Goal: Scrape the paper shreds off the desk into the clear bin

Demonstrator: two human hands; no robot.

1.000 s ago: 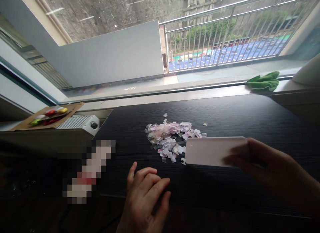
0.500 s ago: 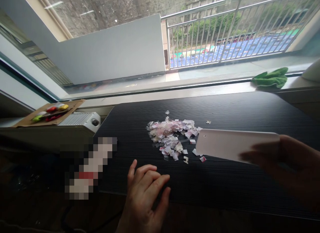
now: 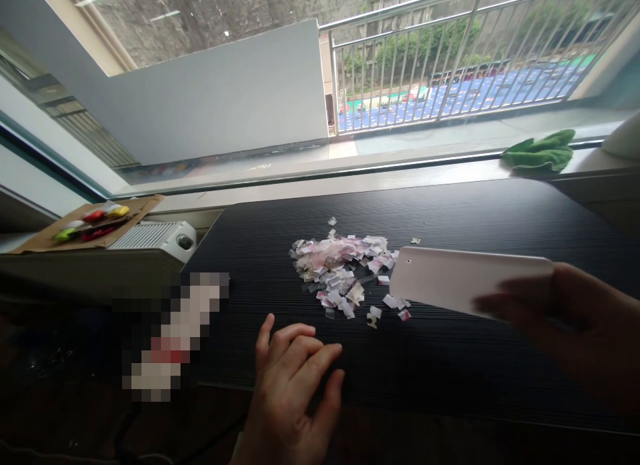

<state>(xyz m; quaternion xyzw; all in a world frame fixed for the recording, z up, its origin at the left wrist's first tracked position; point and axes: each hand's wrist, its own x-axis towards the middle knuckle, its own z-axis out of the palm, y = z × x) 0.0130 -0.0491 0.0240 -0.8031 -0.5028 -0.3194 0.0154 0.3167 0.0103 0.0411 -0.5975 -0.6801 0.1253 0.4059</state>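
A loose heap of small paper scraps (image 3: 340,262), white and pinkish with some see-through, lies on the dark wood-grain table (image 3: 430,212). My right hand (image 3: 570,312) grips the right end of a pale, flat rectangular piece (image 3: 450,275) with rounded corners and a small hole near its far end. That end reaches the heap's right edge, with a few scraps beside it; whether it touches them I cannot tell. In front of the heap hovers my left hand (image 3: 300,378), palm down, fingers apart and loosely curved, holding nothing.
Along the window sill at the right lies a green leafy object (image 3: 543,152). Left of the table stand a white radiator (image 3: 155,238) and brown cardboard (image 3: 30,235) bearing colourful small items (image 3: 95,218). A blurred-out patch (image 3: 175,338) covers something at the table's left edge.
The whole view has shifted slightly. The pale piece has risen a little in the picture, and a scrap in front of the heap has shifted slightly. My left hand keeps almost the same pose.
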